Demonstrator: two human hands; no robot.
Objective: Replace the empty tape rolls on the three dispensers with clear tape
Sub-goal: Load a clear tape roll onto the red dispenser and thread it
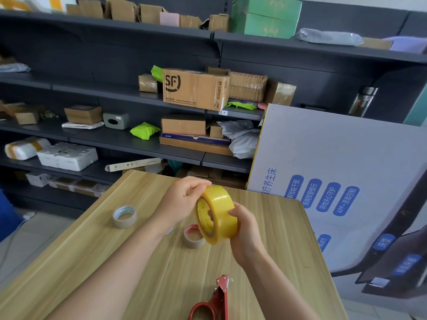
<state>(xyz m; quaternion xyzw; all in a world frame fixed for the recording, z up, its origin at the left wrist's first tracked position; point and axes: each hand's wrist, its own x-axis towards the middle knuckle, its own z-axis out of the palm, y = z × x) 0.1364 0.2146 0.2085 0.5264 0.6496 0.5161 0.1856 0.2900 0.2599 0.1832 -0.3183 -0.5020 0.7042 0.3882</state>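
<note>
A full roll of clear tape (218,213) is held upright in the air over the middle of the wooden bench (111,262). The left hand (182,202) pinches its top rim with curled fingertips. The right hand (246,232) wraps round its right side. On the bench just below lies a red-printed empty roll (193,237), with a blue-printed empty roll (124,216) further left. A red dispenser (216,299) lies at the near edge. Dark shelves (129,144) of parcels stand beyond, and a large white carton (323,158) stands to the right.
</note>
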